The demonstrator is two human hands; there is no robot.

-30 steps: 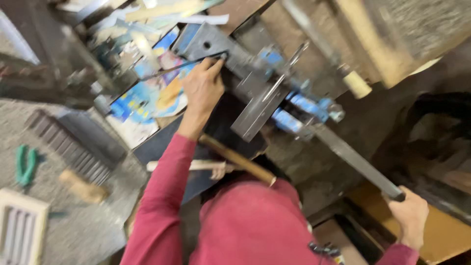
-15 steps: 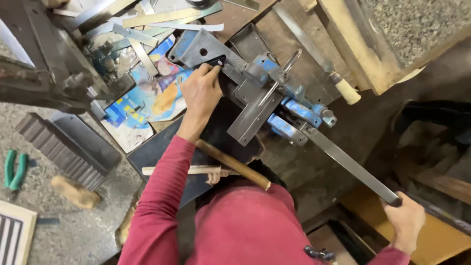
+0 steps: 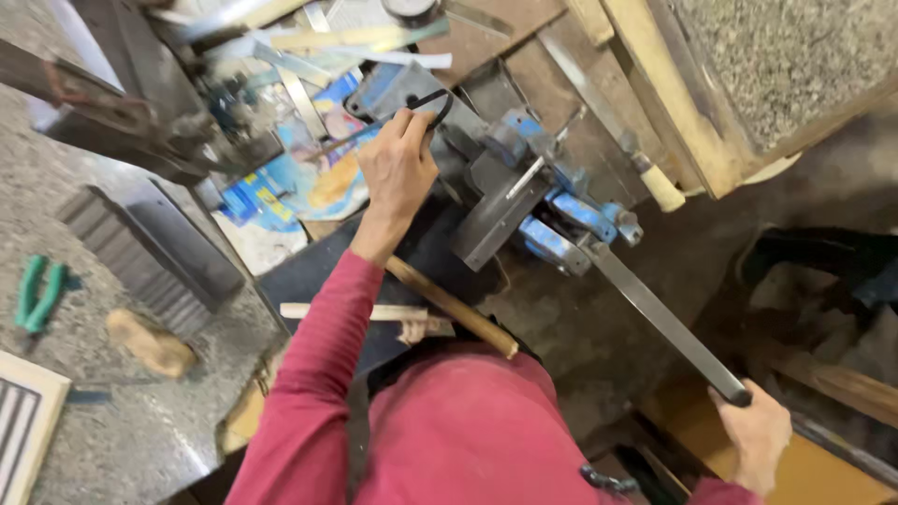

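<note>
Overhead, the left hand (image 3: 398, 168) is closed on a thin dark metal strip bent into a loop (image 3: 432, 105), pinching it near the jaws of the blue bench-mounted bending tool (image 3: 552, 201). Well apart from it, the right hand (image 3: 753, 435) is wrapped around the far end of the long grey steel lever bar (image 3: 659, 318) that runs out from that tool. So the strip sits at the tool's head, over the cluttered wooden workbench (image 3: 486, 42), with the left fingers very near the steel parts. That closeness looks like the main risk: if the lever swings while the fingers stay so near, they could be nipped between strip and tool. A loose pinch might also let the strip twist or spring free, spoiling the curve. Grip at the very tip of the lever could slip under load. A wooden-handled hammer (image 3: 449, 304) lies just below the left forearm, near the edge, and could be knocked off. Green-handled pliers (image 3: 37, 292) rest well away on the speckled stone counter (image 3: 140, 421).
</note>
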